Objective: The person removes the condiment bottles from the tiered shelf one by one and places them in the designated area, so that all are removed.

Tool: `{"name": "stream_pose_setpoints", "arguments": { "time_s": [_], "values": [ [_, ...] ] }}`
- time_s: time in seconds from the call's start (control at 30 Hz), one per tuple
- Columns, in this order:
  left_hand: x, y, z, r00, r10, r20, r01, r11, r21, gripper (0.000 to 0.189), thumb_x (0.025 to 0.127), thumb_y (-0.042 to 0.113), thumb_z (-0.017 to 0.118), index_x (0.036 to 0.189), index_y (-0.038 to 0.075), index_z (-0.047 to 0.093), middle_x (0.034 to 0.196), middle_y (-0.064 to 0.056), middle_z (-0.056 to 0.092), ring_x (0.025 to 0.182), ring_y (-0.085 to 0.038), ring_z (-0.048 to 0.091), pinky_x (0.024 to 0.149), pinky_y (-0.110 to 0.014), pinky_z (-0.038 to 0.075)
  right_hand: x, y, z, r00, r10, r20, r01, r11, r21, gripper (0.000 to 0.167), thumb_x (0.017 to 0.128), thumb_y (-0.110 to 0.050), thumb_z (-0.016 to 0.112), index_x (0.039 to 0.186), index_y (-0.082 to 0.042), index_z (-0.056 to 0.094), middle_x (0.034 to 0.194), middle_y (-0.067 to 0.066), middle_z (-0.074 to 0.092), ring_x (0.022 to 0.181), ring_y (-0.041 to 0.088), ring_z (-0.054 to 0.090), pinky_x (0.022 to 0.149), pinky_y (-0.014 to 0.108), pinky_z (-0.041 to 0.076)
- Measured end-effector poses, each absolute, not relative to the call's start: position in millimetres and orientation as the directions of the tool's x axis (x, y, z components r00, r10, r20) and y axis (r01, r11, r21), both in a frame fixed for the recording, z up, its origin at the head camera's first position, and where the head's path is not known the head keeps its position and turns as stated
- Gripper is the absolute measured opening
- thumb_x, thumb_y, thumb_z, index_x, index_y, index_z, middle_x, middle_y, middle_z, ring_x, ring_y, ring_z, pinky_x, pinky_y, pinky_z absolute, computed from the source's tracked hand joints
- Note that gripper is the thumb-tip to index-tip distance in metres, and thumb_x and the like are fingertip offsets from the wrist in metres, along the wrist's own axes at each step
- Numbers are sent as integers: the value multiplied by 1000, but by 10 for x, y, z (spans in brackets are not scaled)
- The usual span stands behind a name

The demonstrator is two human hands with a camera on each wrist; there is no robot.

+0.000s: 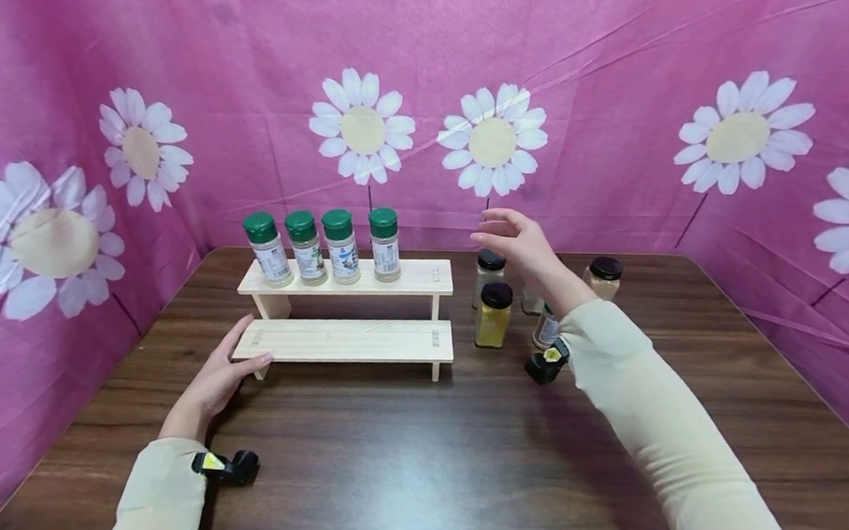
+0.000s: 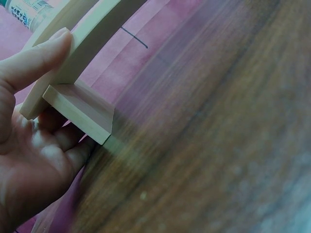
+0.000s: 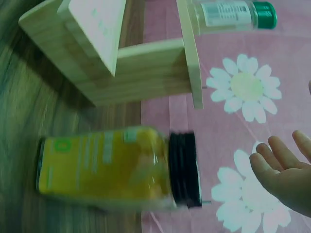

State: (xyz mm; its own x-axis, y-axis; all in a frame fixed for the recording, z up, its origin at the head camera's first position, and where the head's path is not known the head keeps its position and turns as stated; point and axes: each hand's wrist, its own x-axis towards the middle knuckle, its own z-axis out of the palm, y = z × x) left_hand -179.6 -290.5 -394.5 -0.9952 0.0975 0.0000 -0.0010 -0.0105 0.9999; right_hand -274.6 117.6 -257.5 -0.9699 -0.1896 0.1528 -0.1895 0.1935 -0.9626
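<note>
My left hand [image 1: 213, 378] grips the left end of the lower step of a two-step wooden spice rack [image 1: 347, 341], thumb on the board and fingers around its end and leg, as the left wrist view shows. On the upper step stand several green-capped spice jars [image 1: 271, 260], upright in a row toward the left. My right hand [image 1: 521, 242] is in the air to the right of the rack, fingers loosely extended, holding nothing. Beneath and near it are a black-lidded jar of yellow powder [image 1: 492, 326] and another black-lidded jar [image 1: 489, 277] behind that one.
Farther right stands a black-lidded jar [image 1: 603, 277] with tan contents. A smaller labelled jar [image 1: 546, 329] is partly hidden by my right wrist, and another jar [image 1: 532, 300] behind the forearm. A pink daisy-print cloth [image 1: 428, 208] hangs behind the brown wooden table [image 1: 383, 457].
</note>
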Motion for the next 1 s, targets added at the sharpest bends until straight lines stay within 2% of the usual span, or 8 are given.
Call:
{"name": "stream_pose_setpoints", "arguments": {
  "time_s": [0.5, 0.77, 1.0],
  "values": [
    [-1776, -2907, -3940, -995, 97, 3, 3, 1, 1000, 84, 79, 3, 58, 138, 6, -1, 138, -21, 5, 116, -16, 24, 94, -21, 23, -2779, 725, -2718, -960, -242, 143, -174, 113, -978, 54, 76, -14, 65, 124, -6, 42, 117, 12, 48, 106, 22, 44, 88, 35, 35],
    [-1785, -2904, -3943, -996, 94, 0, -1, -4, 1000, 83, 79, 1, 58, 138, 7, -1, 138, -21, 6, 118, -19, 22, 96, -24, 21, -2762, 480, -2751, -952, -270, 143, -145, -15, -989, 52, 77, -6, 64, 124, -3, 41, 117, 15, 45, 104, 26, 45, 86, 39, 38],
    [-1788, -2903, -3918, -996, 91, -13, -13, -4, 1000, 84, 79, 1, 59, 138, 7, 0, 139, -20, 5, 119, -21, 20, 98, -27, 19, -2779, 303, -2764, -955, -267, 127, -130, -3, -991, 52, 76, -6, 65, 123, -6, 44, 116, 12, 47, 104, 23, 45, 84, 35, 40]
  ]
}}
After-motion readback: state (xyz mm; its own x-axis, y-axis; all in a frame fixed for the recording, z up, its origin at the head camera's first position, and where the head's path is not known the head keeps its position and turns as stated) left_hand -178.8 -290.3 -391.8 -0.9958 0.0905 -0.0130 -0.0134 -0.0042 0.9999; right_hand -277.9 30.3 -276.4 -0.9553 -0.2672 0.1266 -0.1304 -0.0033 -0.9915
